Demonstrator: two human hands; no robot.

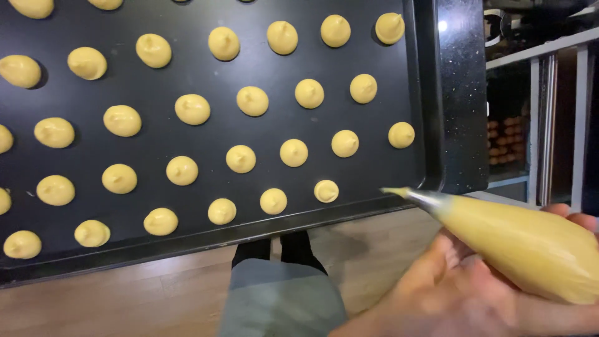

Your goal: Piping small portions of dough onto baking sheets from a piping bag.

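Low in the right corner of the head view, a piping bag point(530, 246) full of pale yellow batter is held, lying almost level with its metal nozzle point(417, 196) aimed to the left and slightly upward. One hand point(455, 293) is seen beneath the bag, palm turned up, its fingers point(437, 253) curled loosely under the cone so that the bag is cradled rather than squeezed; whether it is the left or the right hand cannot be told. Fingertips point(571, 215) are also seen hooked over the top of the bag at the far right, but the hand they belong to cannot be made out. The nozzle tip is held just beside the lower right corner of a black baking tray point(430, 93), clear of the surface. Staggered rows of small piped batter mounds point(253, 101) are spread across the tray, the nearest mound point(326, 191) lying close to the nozzle. Below the tray's front edge, a wooden floor point(125, 299) and a grey apron point(281, 299) are visible.
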